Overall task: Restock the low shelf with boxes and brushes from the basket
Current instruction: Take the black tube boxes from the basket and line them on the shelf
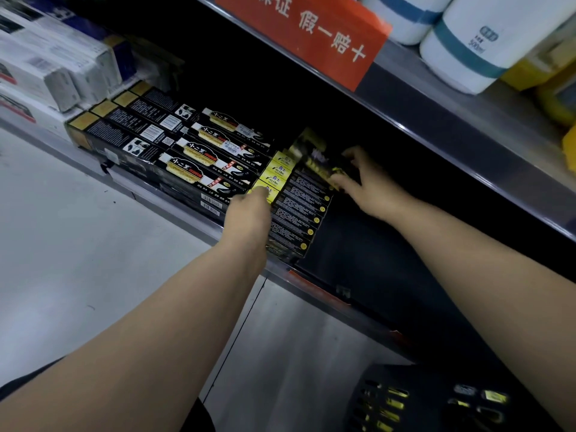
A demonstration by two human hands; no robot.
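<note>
Landmark: stack of black-and-yellow boxes (299, 213) on the low shelf (174, 199).
- Far left of the stack: white cartons (46, 67).
- Next, a row of long black boxes (187, 151) lies flat, butting against the stack's left side.
- Left hand (249, 210) rests on the stack's near-left corner, over the yellow box ends. The back of the hand faces the camera and the fingers are hidden, so I can't tell whether it grips or just presses.
- At the stack's far end: tilted box (313, 160), one end raised.
- Right hand (364, 185) is clamped on it, thumb on the near side, fingers curled over the far edge.
- Above the stack: red sign (311, 35), with white bottles (486, 45) further right.
- Below-right of the stack: basket (430, 400) on the floor, contents blurred.
</note>
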